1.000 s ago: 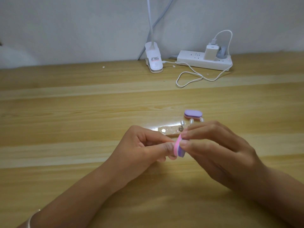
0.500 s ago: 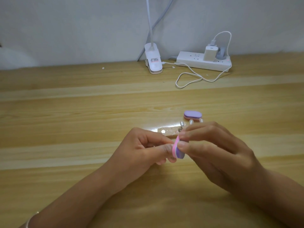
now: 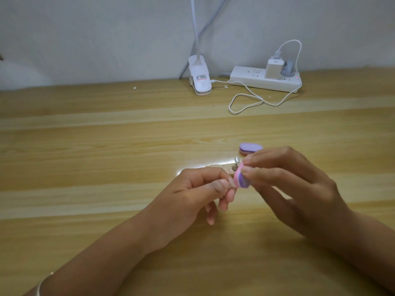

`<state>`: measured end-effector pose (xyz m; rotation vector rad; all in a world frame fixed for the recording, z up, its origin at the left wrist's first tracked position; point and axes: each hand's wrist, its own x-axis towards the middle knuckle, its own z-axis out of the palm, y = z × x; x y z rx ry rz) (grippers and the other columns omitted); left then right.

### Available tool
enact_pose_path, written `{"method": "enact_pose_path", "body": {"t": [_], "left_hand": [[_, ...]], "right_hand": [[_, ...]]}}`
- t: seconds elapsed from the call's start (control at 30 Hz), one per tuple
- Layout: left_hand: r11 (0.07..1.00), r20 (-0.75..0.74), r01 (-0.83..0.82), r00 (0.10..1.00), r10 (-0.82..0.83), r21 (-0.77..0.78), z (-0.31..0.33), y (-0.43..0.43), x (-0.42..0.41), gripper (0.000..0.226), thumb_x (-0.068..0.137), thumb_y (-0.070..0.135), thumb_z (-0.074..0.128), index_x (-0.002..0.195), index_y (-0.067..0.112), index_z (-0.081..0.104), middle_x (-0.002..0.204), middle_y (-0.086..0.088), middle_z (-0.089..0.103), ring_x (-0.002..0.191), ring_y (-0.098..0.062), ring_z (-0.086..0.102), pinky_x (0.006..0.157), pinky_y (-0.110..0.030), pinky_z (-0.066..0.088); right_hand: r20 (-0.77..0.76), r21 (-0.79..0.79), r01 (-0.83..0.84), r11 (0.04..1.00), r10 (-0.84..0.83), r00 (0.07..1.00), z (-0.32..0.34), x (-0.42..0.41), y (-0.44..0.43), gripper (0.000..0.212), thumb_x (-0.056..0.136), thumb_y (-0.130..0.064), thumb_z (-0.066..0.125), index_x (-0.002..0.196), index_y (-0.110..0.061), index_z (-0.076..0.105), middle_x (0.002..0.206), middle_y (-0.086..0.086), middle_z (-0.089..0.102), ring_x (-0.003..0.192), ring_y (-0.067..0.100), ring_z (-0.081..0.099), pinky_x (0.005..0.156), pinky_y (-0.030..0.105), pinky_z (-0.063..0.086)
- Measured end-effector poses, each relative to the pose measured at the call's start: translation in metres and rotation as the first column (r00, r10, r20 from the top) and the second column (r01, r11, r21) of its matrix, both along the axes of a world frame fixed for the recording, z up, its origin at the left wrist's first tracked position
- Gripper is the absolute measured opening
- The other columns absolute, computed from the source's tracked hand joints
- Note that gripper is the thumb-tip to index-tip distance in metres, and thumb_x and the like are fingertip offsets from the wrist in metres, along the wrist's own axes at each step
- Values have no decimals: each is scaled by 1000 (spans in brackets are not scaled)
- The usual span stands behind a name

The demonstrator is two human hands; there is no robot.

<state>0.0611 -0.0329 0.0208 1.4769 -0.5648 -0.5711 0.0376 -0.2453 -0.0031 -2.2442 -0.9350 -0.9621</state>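
My right hand (image 3: 299,189) pinches a small pink and purple buffer block (image 3: 241,179) between thumb and fingers, holding it on edge above the wooden table (image 3: 106,157). My left hand (image 3: 192,195) is curled, and its thumb and forefinger pinch a small pale piece that looks like a false nail tip (image 3: 231,182). The block's pink face touches that piece. A clear nail tip (image 3: 236,160) and a small metal part (image 3: 234,167) lie just behind the hands; the rest there is hidden.
A second purple and pink buffer block (image 3: 250,148) lies flat beyond my right hand. At the back edge stand a white clip lamp base (image 3: 199,80) and a white power strip (image 3: 245,79) with a charger, its cable (image 3: 245,101) looping forward.
The buffer block and my right hand have moved up and slightly right, covering more of the strip behind. My left hand's lower fingers have spread downward.
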Motion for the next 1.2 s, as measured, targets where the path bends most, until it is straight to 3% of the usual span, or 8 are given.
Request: {"method": "enact_pose_path", "body": {"t": [0.23,0.37,0.5,0.63,0.73,0.87,1.03,1.2], "left_hand": [[1000,-37,16,999,-17,-26,-1,-1,1,23,92,17,47,74,10,60,67,4,54,63,-8,51,52,-22,43],[1000,-1,-22,1000,22,13,-6,-1,1,32,93,19,47,91,-10,62,66,1,53,61,-7,51,51,-22,44],[999,27,-45,999,44,18,-6,-3,1,25,93,20,48,76,13,64,65,1,52,61,-10,51,51,-23,44],[998,43,-64,997,63,26,-9,-3,1,27,94,21,49,80,5,64,64,-1,53,58,-11,52,50,-24,45],[998,56,-54,997,53,26,-9,-3,1,26,94,21,48,75,17,65,62,4,51,57,-13,51,50,-24,44],[997,68,-61,996,57,57,-11,-2,1,29,93,24,49,81,1,62,62,2,52,56,-11,52,49,-23,45],[995,110,-70,992,61,72,-9,-1,1,26,94,22,49,75,14,63,62,5,51,56,-11,52,50,-24,45],[994,112,-66,992,57,85,-10,-1,1,29,94,23,48,82,0,62,62,4,51,55,-10,52,49,-23,45]], "right_hand": [[19,4,-10,1000,10,1000,-1,-3,1,39,82,14,71,115,-5,63,105,14,69,98,26,69,93,44,55],[33,-38,-53,998,54,998,-2,-10,8,48,78,16,73,120,-4,62,107,16,69,104,29,67,95,36,52],[26,-36,-2,999,3,1000,1,-5,1,47,79,16,73,119,-4,61,105,17,69,98,31,68,93,41,54],[46,-67,-74,995,77,996,0,-10,7,46,79,17,71,120,-2,63,110,12,68,107,27,65,99,33,50],[19,-54,10,998,-9,1000,3,-2,-1,40,80,16,71,117,1,65,104,17,69,100,30,68,96,41,54],[25,-68,-39,997,41,999,0,-9,7,43,80,14,72,119,-1,64,106,17,69,104,29,66,98,35,51],[2,-39,24,999,-24,1000,3,-1,1,39,82,14,71,117,-3,64,102,18,69,95,32,70,96,39,53],[14,-57,-48,997,49,999,1,-6,5,38,83,11,71,118,-2,65,105,17,69,101,29,67,95,35,53]]}}
